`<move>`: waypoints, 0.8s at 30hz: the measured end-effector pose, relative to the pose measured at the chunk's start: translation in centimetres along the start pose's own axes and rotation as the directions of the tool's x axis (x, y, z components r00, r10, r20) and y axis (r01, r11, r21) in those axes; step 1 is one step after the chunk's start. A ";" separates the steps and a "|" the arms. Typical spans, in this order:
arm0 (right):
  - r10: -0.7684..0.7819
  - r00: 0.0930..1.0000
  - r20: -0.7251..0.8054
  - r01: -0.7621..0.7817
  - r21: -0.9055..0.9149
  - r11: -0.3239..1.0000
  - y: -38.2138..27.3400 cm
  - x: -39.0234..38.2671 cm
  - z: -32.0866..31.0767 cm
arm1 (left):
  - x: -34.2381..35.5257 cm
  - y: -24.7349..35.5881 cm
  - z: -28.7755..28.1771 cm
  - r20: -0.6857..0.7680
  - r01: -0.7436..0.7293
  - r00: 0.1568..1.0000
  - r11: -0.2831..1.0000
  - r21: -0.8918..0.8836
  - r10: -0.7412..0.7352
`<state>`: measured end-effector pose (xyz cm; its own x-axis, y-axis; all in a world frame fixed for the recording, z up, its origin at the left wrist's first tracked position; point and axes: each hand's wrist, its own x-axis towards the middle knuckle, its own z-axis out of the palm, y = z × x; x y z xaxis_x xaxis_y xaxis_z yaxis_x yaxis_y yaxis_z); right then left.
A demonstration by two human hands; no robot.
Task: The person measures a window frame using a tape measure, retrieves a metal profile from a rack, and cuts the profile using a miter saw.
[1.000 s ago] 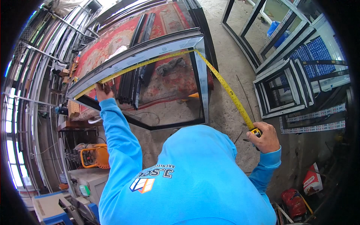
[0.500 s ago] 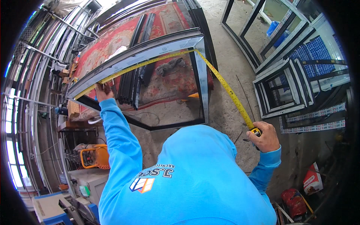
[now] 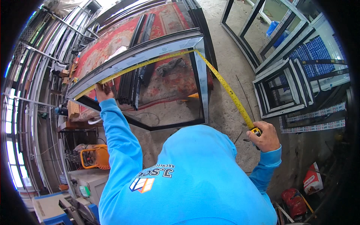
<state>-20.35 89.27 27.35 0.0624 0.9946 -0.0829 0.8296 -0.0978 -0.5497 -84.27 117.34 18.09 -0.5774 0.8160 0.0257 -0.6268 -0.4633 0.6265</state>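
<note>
A dark metal window frame (image 3: 203,80) with pale protective film stands in front of me, its top bar sloping down to the left. The yellow tape of a tape measure runs along that bar, bends at the right corner and slants down to the case. My right hand (image 3: 267,138) is wrapped round the tape measure (image 3: 256,131), off the frame's right side. At the bar's left part, my left hand (image 3: 104,92) grips the tape against the frame from below; its fingertips are partly hidden.
Behind the frame, black profiles (image 3: 137,30) lie on a patterned red carpet (image 3: 168,18). Large frames (image 3: 245,41) and smaller nested frames (image 3: 282,93) lean at the right. Long profiles (image 3: 35,123) fill the left rack, near an orange machine (image 3: 101,155). A red bag (image 3: 293,202) lies lower right.
</note>
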 end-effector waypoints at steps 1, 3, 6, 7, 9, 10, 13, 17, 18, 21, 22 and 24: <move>0.005 1.000 0.001 -0.005 0.008 1.000 0.0 0.0 0.0 | -0.3 0.0 0.2 -0.020 -0.002 1.000 1.000 0.000 0.002; -0.005 1.000 -0.002 0.005 0.006 1.000 0.0 0.1 0.0 | -0.8 0.0 0.6 -0.040 -0.005 0.999 1.000 0.000 0.005; -0.020 1.000 -0.014 0.020 -0.019 1.000 -0.2 0.0 -0.1 | -1.3 0.0 1.1 -0.044 -0.010 0.999 1.000 0.001 0.010; -0.023 0.999 -0.022 0.022 -0.045 0.999 -0.2 0.1 -0.1 | -1.4 0.0 1.2 -0.046 -0.007 0.999 1.000 0.009 0.007; -0.006 1.000 -0.005 0.006 -0.024 1.000 -0.3 0.0 -0.2 | -1.4 0.1 1.1 -0.048 -0.003 0.999 1.000 0.017 0.004; 0.019 1.000 0.008 -0.019 -0.028 0.999 -0.4 0.0 -0.3 | -1.4 0.1 1.1 -0.010 -0.003 1.000 1.000 0.017 0.003; 0.000 1.000 -0.002 0.000 -0.052 0.999 -0.4 0.1 -0.3 | -1.0 0.0 0.7 0.020 -0.003 1.000 1.000 0.013 0.003; -0.011 1.000 0.006 0.012 -0.029 1.000 -0.2 0.1 -0.3 | -0.5 -0.1 0.4 0.000 -0.016 1.000 0.999 0.046 0.016; -0.015 1.000 -0.006 0.015 -0.027 1.000 -0.2 0.1 -0.2 | -0.5 -0.1 0.4 -0.001 -0.007 1.000 0.999 0.045 0.007; 0.002 1.000 0.008 -0.002 -0.006 1.000 0.1 0.2 -0.1 | -0.7 -0.1 0.7 -0.014 -0.018 1.000 1.000 0.006 0.018; 0.009 1.000 0.016 -0.009 -0.004 1.000 0.2 0.3 0.0 | -0.9 -0.1 0.9 -0.014 -0.016 1.000 0.999 0.039 0.016; -0.016 1.000 0.010 0.016 0.024 1.000 0.4 0.5 0.0 | -1.4 -0.1 1.2 -0.019 -0.030 0.999 0.997 0.069 0.031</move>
<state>-20.01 89.69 27.07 0.0437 0.9957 -0.0820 0.8167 -0.0829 -0.5711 -82.79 116.69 18.95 -0.6063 0.7946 0.0308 -0.5716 -0.4624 0.6778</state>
